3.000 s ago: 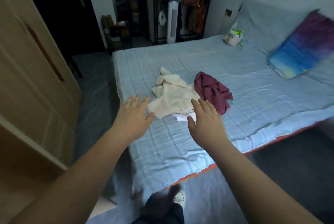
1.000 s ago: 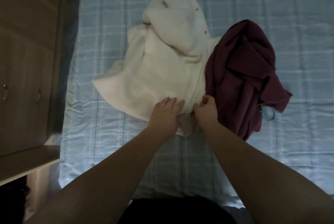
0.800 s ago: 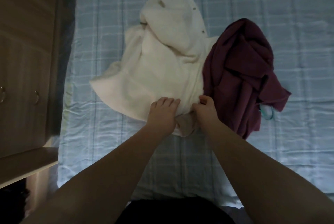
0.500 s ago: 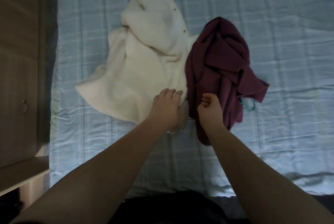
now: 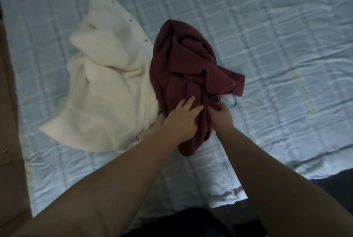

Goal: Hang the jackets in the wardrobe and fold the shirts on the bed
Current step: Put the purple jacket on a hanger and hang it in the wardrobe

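Your left hand lies flat, fingers spread, on maroon garment crumpled on bed. Right hand pinches its fabric beside teal loop (partly hidden). Cream jacket touches left; its near edge hidden behind your forearm.

Fuzzy cream jacket, matt maroon shirt (both cloth).

Teal loop half under maroon garment — identity unclear.
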Available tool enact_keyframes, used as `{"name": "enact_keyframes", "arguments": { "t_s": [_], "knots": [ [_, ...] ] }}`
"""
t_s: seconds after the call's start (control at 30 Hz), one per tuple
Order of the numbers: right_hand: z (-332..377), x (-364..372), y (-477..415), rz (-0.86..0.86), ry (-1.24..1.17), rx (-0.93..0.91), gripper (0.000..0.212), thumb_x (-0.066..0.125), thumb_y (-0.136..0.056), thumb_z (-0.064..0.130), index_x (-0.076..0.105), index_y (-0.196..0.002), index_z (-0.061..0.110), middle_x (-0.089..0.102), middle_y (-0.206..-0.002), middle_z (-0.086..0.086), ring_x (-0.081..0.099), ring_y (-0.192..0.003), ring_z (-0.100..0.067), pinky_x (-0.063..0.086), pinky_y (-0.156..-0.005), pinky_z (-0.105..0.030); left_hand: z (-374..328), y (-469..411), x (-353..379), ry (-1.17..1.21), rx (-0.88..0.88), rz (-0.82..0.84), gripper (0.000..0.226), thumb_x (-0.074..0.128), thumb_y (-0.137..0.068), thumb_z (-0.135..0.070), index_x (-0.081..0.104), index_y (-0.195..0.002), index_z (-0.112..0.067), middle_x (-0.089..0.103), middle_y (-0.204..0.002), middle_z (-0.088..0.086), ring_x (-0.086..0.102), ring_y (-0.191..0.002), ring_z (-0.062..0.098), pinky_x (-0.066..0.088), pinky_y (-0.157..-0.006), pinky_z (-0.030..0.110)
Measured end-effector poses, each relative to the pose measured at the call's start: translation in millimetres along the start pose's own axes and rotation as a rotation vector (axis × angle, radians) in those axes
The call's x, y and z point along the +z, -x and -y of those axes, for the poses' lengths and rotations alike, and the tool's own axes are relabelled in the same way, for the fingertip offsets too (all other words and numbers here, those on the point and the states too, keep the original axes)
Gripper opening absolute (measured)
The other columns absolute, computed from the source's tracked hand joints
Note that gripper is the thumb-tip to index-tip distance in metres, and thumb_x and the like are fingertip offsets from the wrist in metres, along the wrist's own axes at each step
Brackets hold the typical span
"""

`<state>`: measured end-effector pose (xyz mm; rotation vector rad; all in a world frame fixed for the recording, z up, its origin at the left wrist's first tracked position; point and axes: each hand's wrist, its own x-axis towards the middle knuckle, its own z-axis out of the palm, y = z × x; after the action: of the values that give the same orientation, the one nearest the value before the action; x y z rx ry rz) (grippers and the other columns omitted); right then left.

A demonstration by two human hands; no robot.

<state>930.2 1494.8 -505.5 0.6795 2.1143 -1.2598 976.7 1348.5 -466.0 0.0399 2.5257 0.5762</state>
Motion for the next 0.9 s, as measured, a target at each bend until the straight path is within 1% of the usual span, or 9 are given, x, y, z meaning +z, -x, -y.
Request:
{"name": "enact_keyframes", "arguments": {
  "t_s": [0.07,0.13,0.2,0.33,0.5,0.63,0.7,0.77,0.9],
  "knots": [
    [-1,4,-6,-0.045,0.026,0.01,0.039,0.068,-0.08,0.019,0.066,-0.117,0.008,0.069,-0.112,-0.011,0.065,-0.106,-0.028,0.051,-0.097,-0.042,2,-2,5,-0.038,-0.07,0.032,0.061,0.047,-0.093,-0.028,0.033,-0.153,-0.03,0.006,-0.167,-0.001,0.011,-0.152,0.026,0.031,-0.113,0.049],
    [-6,6,-9,-0.123,0.032,0.105,0.052,0.073,-0.075,0.024,0.06,-0.123,0.008,0.062,-0.119,-0.014,0.061,-0.11,-0.032,0.049,-0.099,-0.045,4,-4,7,-0.047,-0.082,0.044,0.062,0.047,-0.093,-0.028,0.032,-0.153,-0.027,0.005,-0.167,0.0,0.01,-0.152,0.027,0.031,-0.114,0.048],
    [-16,8,-12,-0.122,-0.025,0.196,0.061,0.077,-0.075,0.026,0.054,-0.126,0.005,0.062,-0.122,-0.016,0.06,-0.113,-0.034,0.05,-0.099,-0.046,4,-7,8,-0.02,-0.084,0.065,0.063,0.048,-0.093,-0.027,0.031,-0.154,-0.026,0.004,-0.167,0.002,0.009,-0.152,0.029,0.029,-0.116,0.048],
    [-29,12,-14,-0.059,-0.128,0.197,0.052,0.076,-0.079,0.026,0.06,-0.125,0.008,0.07,-0.112,-0.012,0.066,-0.104,-0.032,0.053,-0.094,-0.046,2,-10,8,0.012,-0.105,0.069,0.067,0.051,-0.091,-0.023,0.029,-0.154,-0.024,0.003,-0.167,0.002,0.007,-0.152,0.028,0.025,-0.119,0.047],
    [-27,14,-5,0.085,-0.432,0.28,0.033,0.063,-0.094,0.03,0.063,-0.119,0.01,0.069,-0.115,-0.014,0.066,-0.107,-0.034,0.053,-0.098,-0.049,4,-1,9,0.027,-0.135,0.014,0.071,0.053,-0.088,-0.023,0.028,-0.154,-0.026,0.003,-0.167,0.0,0.012,-0.151,0.028,0.027,-0.116,0.048],
    [-16,14,20,0.031,-0.501,0.121,0.022,0.056,-0.099,0.025,0.058,-0.119,0.018,0.066,-0.114,-0.01,0.065,-0.108,-0.031,0.053,-0.096,-0.049,5,12,2,0.035,-0.122,-0.02,0.074,0.052,-0.086,-0.023,0.026,-0.155,-0.026,0.005,-0.167,0.005,0.022,-0.147,0.033,0.031,-0.115,0.053],
    [-8,9,36,-0.039,-0.4,0.014,0.02,0.05,-0.1,0.028,0.053,-0.12,0.022,0.064,-0.116,-0.007,0.063,-0.107,-0.028,0.051,-0.097,-0.05,3,22,-3,0.05,-0.122,-0.036,0.075,0.052,-0.087,-0.024,0.024,-0.156,-0.025,0.006,-0.166,0.009,0.022,-0.146,0.035,0.031,-0.115,0.055],
    [-1,3,54,-0.139,-0.288,-0.088,0.026,0.048,-0.101,0.029,0.051,-0.123,0.016,0.063,-0.114,-0.008,0.061,-0.107,-0.029,0.05,-0.096,-0.05,-1,36,-10,0.092,-0.116,-0.071,0.074,0.054,-0.088,-0.022,0.024,-0.156,-0.022,0.007,-0.165,0.015,0.022,-0.147,0.038,0.029,-0.116,0.054],
    [15,-17,95,-0.315,-0.276,-0.303,0.014,0.048,-0.102,0.027,0.052,-0.109,0.016,0.061,-0.102,-0.003,0.06,-0.099,-0.024,0.046,-0.09,-0.039,-14,70,-33,0.15,-0.056,-0.165,0.074,0.056,-0.089,-0.016,0.026,-0.156,-0.016,0.012,-0.163,0.022,0.024,-0.146,0.041,0.026,-0.119,0.049]
  ]
}}
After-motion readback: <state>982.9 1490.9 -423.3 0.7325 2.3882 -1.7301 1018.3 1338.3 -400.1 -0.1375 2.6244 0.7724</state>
